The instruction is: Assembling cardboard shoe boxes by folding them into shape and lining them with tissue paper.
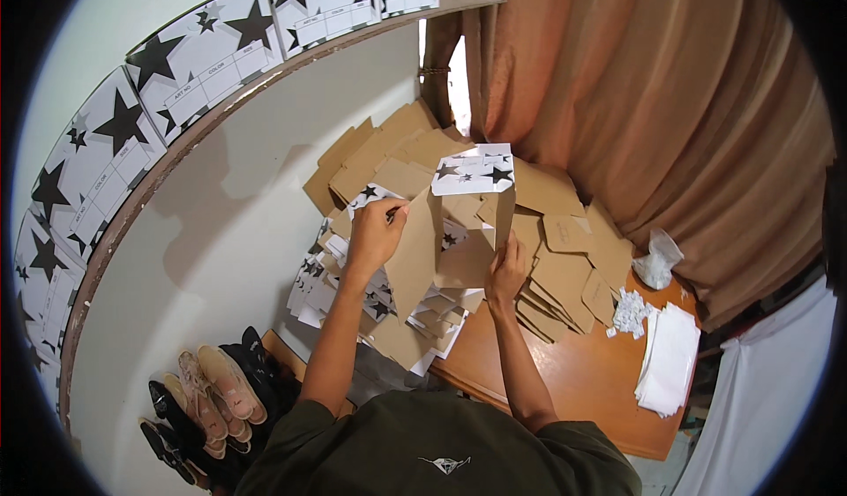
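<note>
Between my hands, a partly folded cardboard shoe box [415, 253] is held up over the table. Its inside is plain brown; one raised end panel shows white with black stars. My left hand [378, 233] is closed at the upper edge of the left side panel, fingers curled and thumb against the card. On the other side, my right hand [507, 271] grips the right panel low down, its fingertips partly hidden behind the card. Beneath the box lie several flat star-printed box blanks [381, 306], some showing their brown side.
Stacked brown cardboard pieces [565, 271] cover the back of the orange-brown table [565, 377]. On its right lie white paper sheets [668, 359], small white pieces [630, 312] and a clear plastic bag [658, 259]. Finished star boxes [207, 59] line a shelf; shoes [216, 390] sit lower left.
</note>
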Demonstrator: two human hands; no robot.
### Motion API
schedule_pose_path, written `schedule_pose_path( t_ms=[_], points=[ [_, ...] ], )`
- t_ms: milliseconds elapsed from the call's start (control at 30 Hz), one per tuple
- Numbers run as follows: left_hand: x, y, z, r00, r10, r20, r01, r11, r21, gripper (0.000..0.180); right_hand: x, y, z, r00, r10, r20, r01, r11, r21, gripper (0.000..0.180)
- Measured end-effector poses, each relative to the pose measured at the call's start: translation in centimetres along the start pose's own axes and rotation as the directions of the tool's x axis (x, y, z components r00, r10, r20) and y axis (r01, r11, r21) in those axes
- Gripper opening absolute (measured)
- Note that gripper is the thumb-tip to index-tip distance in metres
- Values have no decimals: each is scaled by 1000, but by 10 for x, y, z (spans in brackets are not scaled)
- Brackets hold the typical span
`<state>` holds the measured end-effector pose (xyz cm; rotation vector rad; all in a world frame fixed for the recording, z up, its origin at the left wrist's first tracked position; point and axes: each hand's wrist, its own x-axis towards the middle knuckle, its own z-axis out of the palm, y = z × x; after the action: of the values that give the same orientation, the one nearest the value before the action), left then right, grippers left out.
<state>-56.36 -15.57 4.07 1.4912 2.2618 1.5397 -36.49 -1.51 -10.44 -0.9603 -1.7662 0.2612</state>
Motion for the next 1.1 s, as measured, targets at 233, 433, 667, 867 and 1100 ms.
schedule_pose_path(
  t_ms=[233,433,667,867,1100],
  points=[
    [-43,2,19,876,-27,482,210,920,-331,28,-2,4,-78,982,139,-131,-128,988,86,35],
    [-92,-7,72,537,104,837,420,828,-372,72,-42,-4,-138,941,306,-147,-280,944,172,17],
    [-110,34,150,131,125,983,886,429,-173,114,-86,7,-202,923,292,-250,-248,949,194,17],
    [-134,86,200,98,321,942,993,34,-115,111,-113,15,-281,984,125,124,-152,959,240,37],
    [-210,87,290,148,401,904,948,204,-246,78,-133,71,-379,789,118,603,-560,542,626,91]
  ],
)
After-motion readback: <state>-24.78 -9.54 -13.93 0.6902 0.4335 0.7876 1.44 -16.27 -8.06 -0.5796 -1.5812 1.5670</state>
